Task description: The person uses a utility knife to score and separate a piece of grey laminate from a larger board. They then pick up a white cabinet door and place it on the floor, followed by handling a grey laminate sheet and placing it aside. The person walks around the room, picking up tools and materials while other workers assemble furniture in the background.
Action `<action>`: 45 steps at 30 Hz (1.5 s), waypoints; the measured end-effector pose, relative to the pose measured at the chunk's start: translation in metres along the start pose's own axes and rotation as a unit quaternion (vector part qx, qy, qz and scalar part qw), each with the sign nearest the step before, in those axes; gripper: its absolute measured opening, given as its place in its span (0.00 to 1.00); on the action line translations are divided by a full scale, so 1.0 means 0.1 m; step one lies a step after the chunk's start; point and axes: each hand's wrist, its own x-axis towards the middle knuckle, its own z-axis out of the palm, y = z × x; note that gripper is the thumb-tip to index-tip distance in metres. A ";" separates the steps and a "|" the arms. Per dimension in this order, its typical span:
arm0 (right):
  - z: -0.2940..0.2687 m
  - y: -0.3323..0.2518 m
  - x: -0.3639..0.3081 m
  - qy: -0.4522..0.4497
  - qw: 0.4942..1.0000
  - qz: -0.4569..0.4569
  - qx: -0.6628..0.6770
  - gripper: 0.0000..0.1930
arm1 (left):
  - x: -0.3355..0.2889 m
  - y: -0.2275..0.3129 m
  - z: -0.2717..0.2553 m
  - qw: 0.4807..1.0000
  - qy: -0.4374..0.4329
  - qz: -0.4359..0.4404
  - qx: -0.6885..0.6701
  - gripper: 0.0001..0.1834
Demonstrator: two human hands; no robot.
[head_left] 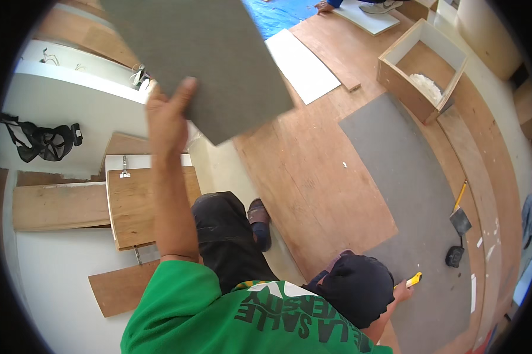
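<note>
My left hand (171,115) is raised and grips a stiff grey sheet (218,65) by its lower edge. The thumb lies on the near face and the fingers are hidden behind. Down at the right, my right hand (403,292) is closed around a yellow utility knife (415,279). It is low over a larger grey sheet (395,159) that lies flat on brown plywood (313,177). Beyond the knife, on that sheet, are a small dark square piece (460,221), a yellow pencil (460,194) and a small black case (454,256) resembling a tape measure.
An open wooden box (388,76) holding white crumpled material stands at the far right. A white board (304,68) lies near a blue tarp (277,17). Another person's hand (323,6) and shoe (381,7) show at the top. Hinged wooden panels (133,206) and a black cap (50,143) are at left.
</note>
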 end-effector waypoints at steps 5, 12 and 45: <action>0.20 0.05 -0.17 -0.003 0.989 -0.135 0.059 0.25 | 0.09 -0.17 0.11 0.996 0.077 0.028 0.018 0.22; 0.46 -1.43 -0.60 -0.184 0.936 -0.270 0.130 0.22 | -0.75 -1.02 0.32 0.992 -0.048 -0.097 0.065 0.20; 2.29 -6.18 -3.32 -0.132 0.581 -0.803 -0.031 0.19 | -0.90 -1.13 0.32 0.842 -0.379 -0.009 0.384 0.25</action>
